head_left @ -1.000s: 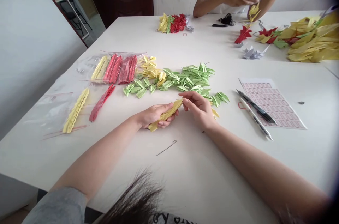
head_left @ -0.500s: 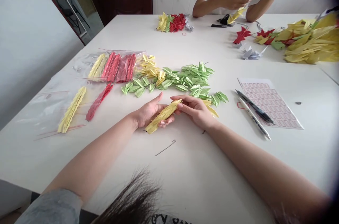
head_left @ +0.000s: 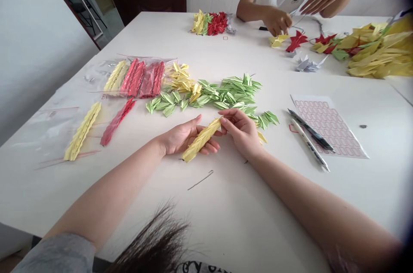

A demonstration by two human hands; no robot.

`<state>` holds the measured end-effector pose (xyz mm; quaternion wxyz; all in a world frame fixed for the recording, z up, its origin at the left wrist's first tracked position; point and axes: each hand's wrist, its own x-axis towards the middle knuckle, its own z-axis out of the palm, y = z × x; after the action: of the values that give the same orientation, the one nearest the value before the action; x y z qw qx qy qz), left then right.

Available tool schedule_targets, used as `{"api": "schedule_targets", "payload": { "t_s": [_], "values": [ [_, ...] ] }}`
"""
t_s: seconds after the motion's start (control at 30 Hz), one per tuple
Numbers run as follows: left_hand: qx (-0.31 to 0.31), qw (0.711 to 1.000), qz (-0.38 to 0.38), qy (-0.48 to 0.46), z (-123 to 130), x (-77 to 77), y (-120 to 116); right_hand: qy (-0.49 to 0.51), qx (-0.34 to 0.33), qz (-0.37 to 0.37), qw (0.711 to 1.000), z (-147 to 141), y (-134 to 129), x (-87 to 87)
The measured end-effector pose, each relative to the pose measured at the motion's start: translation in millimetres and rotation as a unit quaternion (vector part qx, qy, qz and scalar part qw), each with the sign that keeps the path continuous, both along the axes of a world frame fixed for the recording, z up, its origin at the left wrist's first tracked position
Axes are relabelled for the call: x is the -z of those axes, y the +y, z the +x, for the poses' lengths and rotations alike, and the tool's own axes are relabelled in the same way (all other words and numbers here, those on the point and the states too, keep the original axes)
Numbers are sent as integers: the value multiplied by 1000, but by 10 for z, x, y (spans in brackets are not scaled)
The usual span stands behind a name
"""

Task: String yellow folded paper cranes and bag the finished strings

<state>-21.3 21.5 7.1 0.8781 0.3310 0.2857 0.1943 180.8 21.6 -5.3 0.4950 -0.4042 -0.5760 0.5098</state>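
A stack of folded yellow paper pieces [head_left: 201,139] lies slanted across the fingers of my left hand [head_left: 180,137], which is palm up with its fingers spread beneath it. My right hand [head_left: 240,131] pinches the upper end of the stack between thumb and fingers. Just beyond my hands spreads a pile of green folded paper pieces [head_left: 238,92], with yellow pieces [head_left: 180,78] at its left. A thin hooked wire [head_left: 200,180] lies on the white table [head_left: 258,213] in front of me.
Plastic-bagged red stacks [head_left: 142,78] sit left, near a loose yellow stack [head_left: 83,131] and a red one [head_left: 118,121]. At right are a label sheet [head_left: 338,131], a black pen [head_left: 311,131] and a white pen [head_left: 309,146]. Across the table, a person's hands [head_left: 277,21] work beside a yellow heap [head_left: 380,51].
The yellow stack and both my hands have shifted slightly right. The other person's hands have moved apart, and their yellow piece is now down at the table.
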Motion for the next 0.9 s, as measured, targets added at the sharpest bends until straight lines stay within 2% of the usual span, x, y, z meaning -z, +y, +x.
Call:
{"api": "schedule_targets", "payload": {
  "t_s": [0.13, 0.27, 0.37, 0.43, 0.63, 0.9],
  "values": [
    [-28, 999, 39, -3, -5, 15, -21, 19, 115, 59, 991, 18, 35, 6],
    [-86, 991, 96, 37, 66, 8, -67, 26, 160, 56, 985, 43, 67, 12],
    [-156, 975, 143, 62, 133, 14, -101, 6, 166, 55, 985, 58, 67, 27],
    [-181, 967, 158, 80, 165, 24, -115, -5, 160, 62, 985, 61, 57, 37],
    [-206, 956, 179, 107, 177, 37, -108, -8, 140, 94, 986, 40, 30, 45],
    [-206, 954, 182, 120, 174, 43, -105, -6, 117, 85, 989, 41, 21, 36]
  ]
}}
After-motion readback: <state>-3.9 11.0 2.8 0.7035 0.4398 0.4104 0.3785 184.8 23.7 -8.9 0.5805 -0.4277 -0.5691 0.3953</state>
